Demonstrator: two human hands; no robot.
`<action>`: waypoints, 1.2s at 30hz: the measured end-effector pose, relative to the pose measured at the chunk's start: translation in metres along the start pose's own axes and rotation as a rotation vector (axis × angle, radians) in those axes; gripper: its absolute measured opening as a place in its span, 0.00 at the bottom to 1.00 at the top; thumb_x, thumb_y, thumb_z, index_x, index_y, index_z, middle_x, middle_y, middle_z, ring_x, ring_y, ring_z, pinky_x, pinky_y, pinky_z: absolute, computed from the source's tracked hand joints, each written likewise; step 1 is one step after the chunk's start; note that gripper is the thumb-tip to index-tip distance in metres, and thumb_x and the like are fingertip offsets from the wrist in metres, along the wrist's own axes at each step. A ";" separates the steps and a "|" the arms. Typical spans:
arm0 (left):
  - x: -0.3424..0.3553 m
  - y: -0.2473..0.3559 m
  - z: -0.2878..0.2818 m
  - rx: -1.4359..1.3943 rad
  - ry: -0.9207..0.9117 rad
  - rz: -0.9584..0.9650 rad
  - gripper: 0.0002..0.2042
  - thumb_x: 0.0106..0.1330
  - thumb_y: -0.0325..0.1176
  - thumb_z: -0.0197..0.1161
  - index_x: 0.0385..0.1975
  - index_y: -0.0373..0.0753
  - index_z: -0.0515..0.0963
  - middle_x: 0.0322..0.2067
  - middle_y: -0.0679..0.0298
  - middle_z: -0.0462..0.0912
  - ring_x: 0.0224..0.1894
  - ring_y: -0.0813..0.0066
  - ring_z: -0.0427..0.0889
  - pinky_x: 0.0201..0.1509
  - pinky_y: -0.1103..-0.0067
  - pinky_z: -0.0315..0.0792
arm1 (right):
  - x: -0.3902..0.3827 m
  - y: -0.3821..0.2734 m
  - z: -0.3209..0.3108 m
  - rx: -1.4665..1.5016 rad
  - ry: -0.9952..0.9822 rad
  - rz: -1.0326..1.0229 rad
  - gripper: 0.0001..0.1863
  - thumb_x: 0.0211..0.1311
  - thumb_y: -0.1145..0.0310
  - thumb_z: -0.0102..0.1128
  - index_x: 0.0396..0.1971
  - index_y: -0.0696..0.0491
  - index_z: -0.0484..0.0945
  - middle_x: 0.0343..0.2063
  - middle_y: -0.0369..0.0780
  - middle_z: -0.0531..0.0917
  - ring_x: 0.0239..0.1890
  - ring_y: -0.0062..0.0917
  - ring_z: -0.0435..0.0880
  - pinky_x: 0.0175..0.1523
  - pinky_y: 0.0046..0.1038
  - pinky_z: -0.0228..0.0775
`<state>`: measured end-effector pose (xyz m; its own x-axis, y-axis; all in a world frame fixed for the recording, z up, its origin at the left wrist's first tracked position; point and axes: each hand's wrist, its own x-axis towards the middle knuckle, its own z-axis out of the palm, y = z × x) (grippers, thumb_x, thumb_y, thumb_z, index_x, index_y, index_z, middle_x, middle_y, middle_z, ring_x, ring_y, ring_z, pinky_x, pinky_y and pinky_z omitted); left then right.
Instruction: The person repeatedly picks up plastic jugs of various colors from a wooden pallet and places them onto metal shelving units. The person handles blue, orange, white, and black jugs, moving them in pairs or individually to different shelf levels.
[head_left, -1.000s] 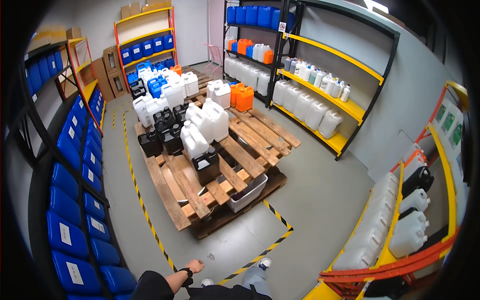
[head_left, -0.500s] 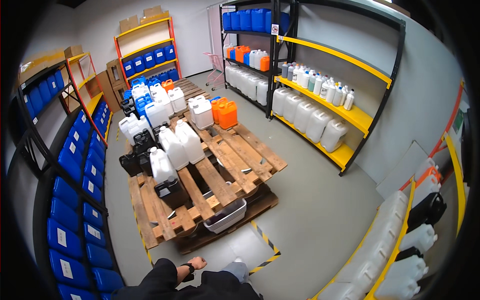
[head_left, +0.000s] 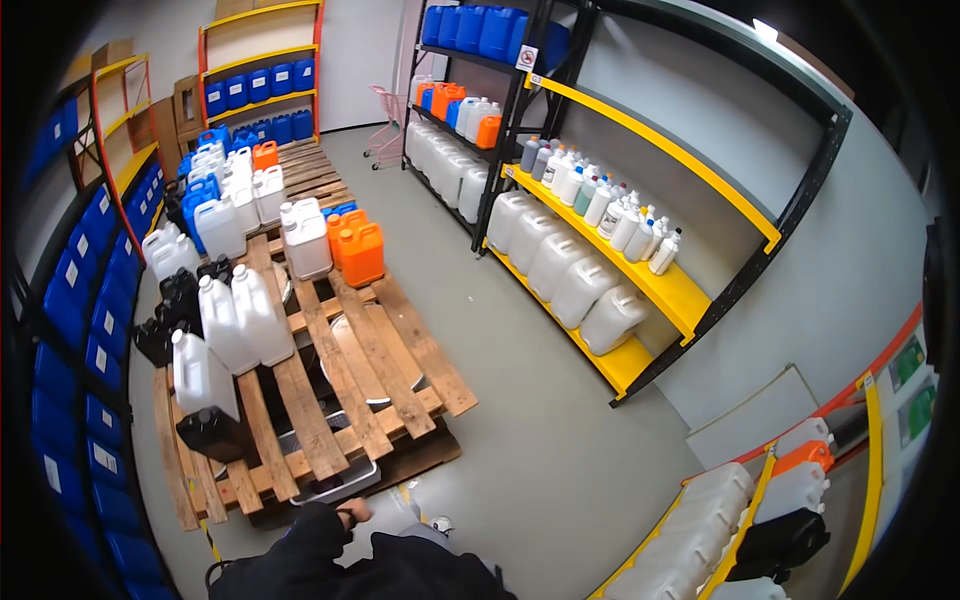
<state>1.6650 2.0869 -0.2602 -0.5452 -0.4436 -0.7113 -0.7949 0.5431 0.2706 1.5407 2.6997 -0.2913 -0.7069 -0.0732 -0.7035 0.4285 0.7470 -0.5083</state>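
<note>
My left hand [head_left: 355, 510] is low in the head view, at the end of a black sleeve with a dark band at the wrist. Its fingers look curled in, and nothing shows in them. Just beyond it is the near end of a wooden pallet [head_left: 318, 440], apart from the hand. White jugs [head_left: 228, 322], black jugs [head_left: 213, 432] and an orange jug [head_left: 361, 254] stand on the pallet slats. A grey-white plastic bin [head_left: 345, 487] shows under the near edge. My right hand is out of the picture.
Blue canisters [head_left: 105, 418] line a rack on the left. On the right, a black-and-yellow rack [head_left: 690, 315] holds bottles [head_left: 600, 205] and translucent canisters [head_left: 570, 275]. Another rack with canisters [head_left: 700, 520] stands at lower right. Grey floor [head_left: 530, 420] runs between pallet and racks.
The view has turned to the right, so the pallet and racks sit further left in the picture. My left hand is now closer to the pallet's near edge in the picture.
</note>
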 end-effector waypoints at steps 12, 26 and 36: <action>0.126 0.298 -0.176 -0.195 0.129 0.169 0.19 0.63 0.48 0.55 0.43 0.43 0.83 0.41 0.52 0.86 0.47 0.52 0.84 0.53 0.63 0.77 | 0.154 -0.066 -0.093 0.206 -0.115 0.237 0.23 0.71 0.54 0.52 0.55 0.54 0.78 0.44 0.40 0.81 0.40 0.30 0.73 0.47 0.30 0.66; 0.155 0.329 -0.239 -0.438 0.573 -0.448 0.19 0.63 0.49 0.54 0.41 0.43 0.85 0.38 0.47 0.85 0.44 0.47 0.84 0.50 0.60 0.77 | 0.564 -0.441 -0.334 -0.038 -0.115 0.022 0.25 0.63 0.61 0.56 0.59 0.56 0.70 0.41 0.45 0.84 0.44 0.37 0.82 0.46 0.41 0.73; 0.280 0.330 -0.491 -0.472 1.208 -0.526 0.17 0.69 0.46 0.55 0.36 0.37 0.81 0.31 0.49 0.85 0.37 0.46 0.84 0.43 0.58 0.76 | 0.657 -0.735 -0.247 0.040 -0.390 -0.241 0.18 0.61 0.70 0.58 0.52 0.56 0.74 0.31 0.40 0.84 0.29 0.27 0.85 0.34 0.29 0.78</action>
<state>1.1193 1.7922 -0.0514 0.1434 -0.9812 0.1292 -0.8571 -0.0578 0.5119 0.6218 2.2659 -0.2571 -0.5278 -0.4907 -0.6933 0.3049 0.6524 -0.6938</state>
